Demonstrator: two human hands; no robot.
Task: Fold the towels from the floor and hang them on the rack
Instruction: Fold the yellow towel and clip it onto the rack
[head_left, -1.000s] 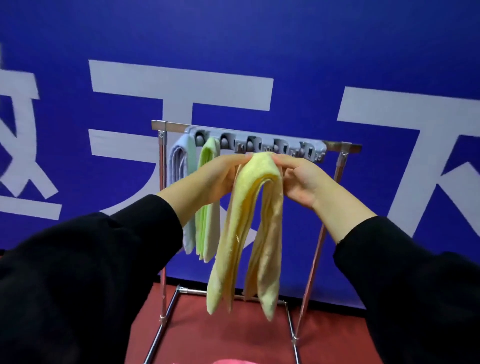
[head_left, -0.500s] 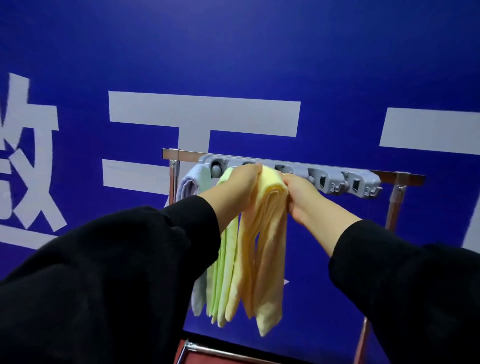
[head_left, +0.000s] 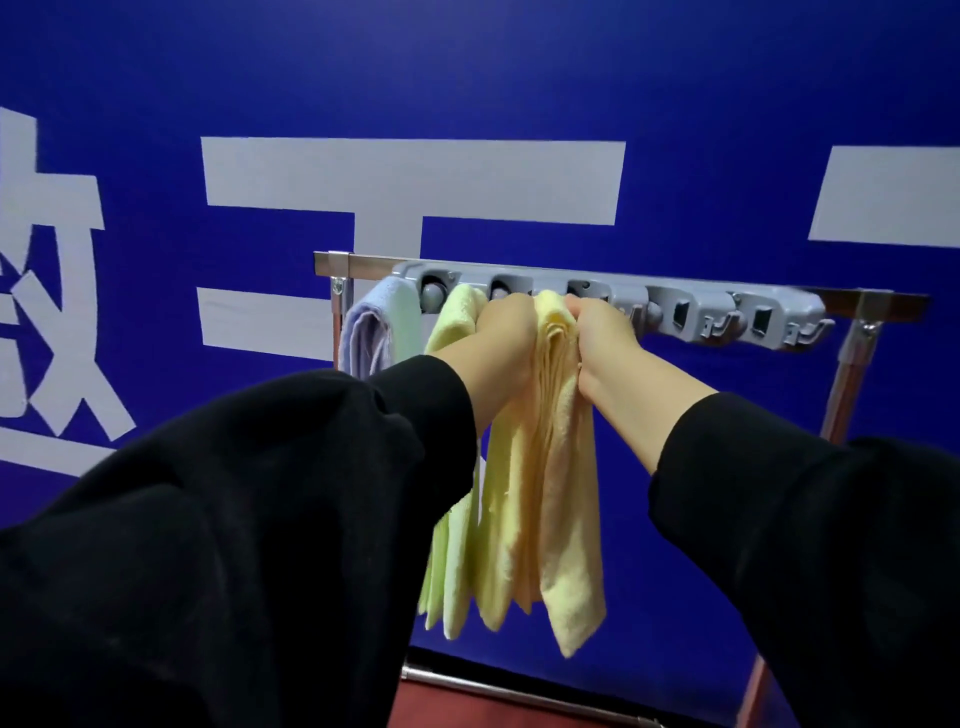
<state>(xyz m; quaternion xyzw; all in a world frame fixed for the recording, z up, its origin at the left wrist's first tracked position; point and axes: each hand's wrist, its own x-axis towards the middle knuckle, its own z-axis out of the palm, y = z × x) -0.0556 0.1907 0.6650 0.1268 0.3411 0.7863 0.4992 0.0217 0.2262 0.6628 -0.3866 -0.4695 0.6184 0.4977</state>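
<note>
The folded yellow towel (head_left: 545, 467) is held up at the rack (head_left: 878, 304), its bunched top pinched from both sides just under the grey clip strip (head_left: 691, 312). The left hand (head_left: 501, 338) is closed on the left side of the fold, the right hand (head_left: 602, 338) closed on the right side, and the towel's layers hang straight down between the wrists. A green towel (head_left: 457, 322) is already clipped just to the left, and a lilac towel (head_left: 374, 332) hangs beyond it at the end of the strip. Two empty holders are seen well to the right.

The step in hand is judged to be the seating of the fold in the third holder. Whether the top is caught yet cannot be told, since the holder's mouth is hidden by the knuckles. For a good result, the fold is best kept tight and narrow, pushed squarely up into the slot, and let go of only once a grip is felt. The layers should be kept even, so that none slips out. The green towel touching the left wrist should be left undisturbed.
</note>
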